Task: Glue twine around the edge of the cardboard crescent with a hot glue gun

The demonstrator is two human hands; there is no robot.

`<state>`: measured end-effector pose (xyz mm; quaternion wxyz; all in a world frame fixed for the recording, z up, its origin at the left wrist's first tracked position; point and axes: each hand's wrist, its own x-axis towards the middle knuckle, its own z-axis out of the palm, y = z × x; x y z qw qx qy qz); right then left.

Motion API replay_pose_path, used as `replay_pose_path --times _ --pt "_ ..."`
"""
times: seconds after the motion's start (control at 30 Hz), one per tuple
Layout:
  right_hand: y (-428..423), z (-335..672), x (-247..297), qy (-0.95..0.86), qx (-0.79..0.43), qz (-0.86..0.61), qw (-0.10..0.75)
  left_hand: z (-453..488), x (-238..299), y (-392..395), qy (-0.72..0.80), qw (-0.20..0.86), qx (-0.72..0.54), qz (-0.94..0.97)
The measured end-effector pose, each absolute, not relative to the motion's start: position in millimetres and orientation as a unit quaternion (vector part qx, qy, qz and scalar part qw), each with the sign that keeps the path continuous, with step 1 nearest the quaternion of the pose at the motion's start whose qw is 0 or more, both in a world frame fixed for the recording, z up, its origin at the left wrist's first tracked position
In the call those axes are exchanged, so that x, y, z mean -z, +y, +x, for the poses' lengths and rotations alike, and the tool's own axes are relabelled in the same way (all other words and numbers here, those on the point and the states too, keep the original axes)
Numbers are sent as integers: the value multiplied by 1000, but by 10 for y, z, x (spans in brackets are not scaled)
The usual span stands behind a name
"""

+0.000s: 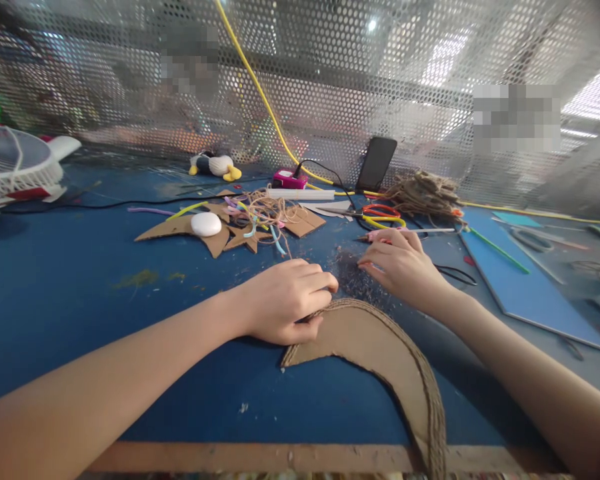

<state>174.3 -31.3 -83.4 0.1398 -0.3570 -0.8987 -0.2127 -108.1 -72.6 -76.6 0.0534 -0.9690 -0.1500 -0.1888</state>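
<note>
My left hand (293,300) is closed on the upper left end of a brown cardboard crescent (365,340). Rows of twine (425,373) run along the crescent's outer curve, and its lower tip reaches over the table's front edge. To the right, my right hand (400,267) has curled fingers, with thumb and forefinger close together above dark scraps on the table. Anything between them is too small to make out. Just behind these fingers lies a pink glue gun (373,236), a pale stick jutting from its right end; the hand partly covers it.
A cardboard piece (167,229) carries a white oval object (206,225) beside tangled string. Scissors (383,217), a twine bundle (423,193) and a phone (377,165) stand behind. At right lies a blue board (525,287); at left, a white fan (17,163). Perforated metal mesh closes off the back.
</note>
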Motion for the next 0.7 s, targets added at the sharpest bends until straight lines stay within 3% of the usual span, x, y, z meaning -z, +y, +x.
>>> replay_pose_path --times 0.37,0.57,0.7 --pt "-318 1647 812 -878 327 -341 72 -1082 777 -721 -147 51 191 -969" --pt "-237 1858 741 -815 367 -421 154 -1084 779 -713 -146 51 187 -970" --pt "-238 1887 768 -830 323 -424 165 -1085 774 -716 -151 49 183 -970"
